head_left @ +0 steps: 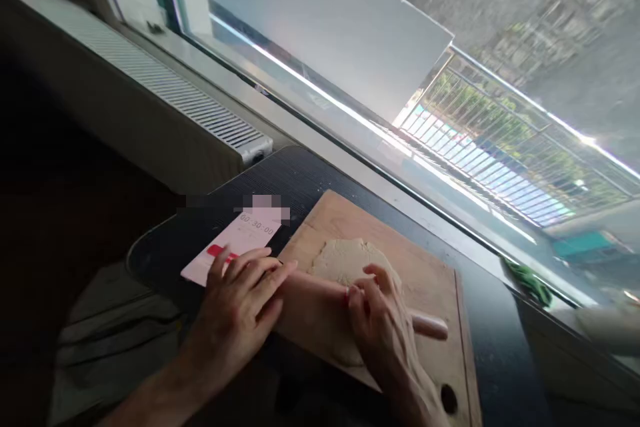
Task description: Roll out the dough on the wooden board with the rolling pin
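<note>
A wooden rolling pin point(320, 285) lies across a flat round sheet of dough point(350, 257) on a wooden cutting board point(430, 273). Over the pin's left end rests my left hand point(240, 300), its fingers stretched out and slightly spread. My right hand point(383, 320) is curled on the pin right of its middle, thumb and fingers bent close together. The pin's right tip point(430, 325) sticks out past that hand. Part of the dough is hidden under the pin and my right hand.
Left of the board, on the dark table point(270, 177), lies a pink sheet or screen point(263, 230) reading 00:30:00. A white radiator point(195, 103) stands beyond. Along the far side runs the window sill point(360, 177), with a green cloth-like item point(530, 280) on it.
</note>
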Demonstrator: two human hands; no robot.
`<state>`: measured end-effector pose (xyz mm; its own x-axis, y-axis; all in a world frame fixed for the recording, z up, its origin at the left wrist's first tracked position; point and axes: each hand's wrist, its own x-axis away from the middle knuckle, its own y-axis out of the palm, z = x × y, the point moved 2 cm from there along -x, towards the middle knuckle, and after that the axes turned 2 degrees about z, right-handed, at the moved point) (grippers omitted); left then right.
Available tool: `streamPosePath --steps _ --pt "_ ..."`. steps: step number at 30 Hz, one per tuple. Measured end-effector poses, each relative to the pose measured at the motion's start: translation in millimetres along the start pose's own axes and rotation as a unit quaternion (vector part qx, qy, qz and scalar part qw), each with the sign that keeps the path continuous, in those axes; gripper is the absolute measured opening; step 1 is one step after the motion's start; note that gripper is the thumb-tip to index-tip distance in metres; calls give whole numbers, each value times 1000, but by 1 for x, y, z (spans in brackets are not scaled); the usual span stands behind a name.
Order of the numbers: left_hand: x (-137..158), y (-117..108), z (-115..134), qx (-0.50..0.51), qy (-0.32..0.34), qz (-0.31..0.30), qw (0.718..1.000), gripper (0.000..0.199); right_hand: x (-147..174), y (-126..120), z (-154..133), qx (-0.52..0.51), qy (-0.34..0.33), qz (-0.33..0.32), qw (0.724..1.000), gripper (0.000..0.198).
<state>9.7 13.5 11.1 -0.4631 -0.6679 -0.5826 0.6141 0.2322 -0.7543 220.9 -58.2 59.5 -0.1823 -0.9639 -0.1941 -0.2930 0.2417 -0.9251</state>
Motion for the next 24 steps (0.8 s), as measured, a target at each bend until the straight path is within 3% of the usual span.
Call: streamPosePath --steps 2,5,12,19,24 --pt "-8 2 2 -4 -8 -9 1000 47 -22 6 -6 22 1 3 1000 23" --pt "-16 3 4 -6 -16 -19 1000 49 -37 13 -14 57 6 8 998 28" --pt "4 -5 3 20 9 -35 999 51 13 21 -33 110 -50 -5 993 42" --pt "0 -6 3 23 -13 -42 999 49 -35 20 -23 115 1 -28 993 40" --pt "9 -14 8 49 -6 -22 999 45 -6 22 -31 127 -32 6 991 42"
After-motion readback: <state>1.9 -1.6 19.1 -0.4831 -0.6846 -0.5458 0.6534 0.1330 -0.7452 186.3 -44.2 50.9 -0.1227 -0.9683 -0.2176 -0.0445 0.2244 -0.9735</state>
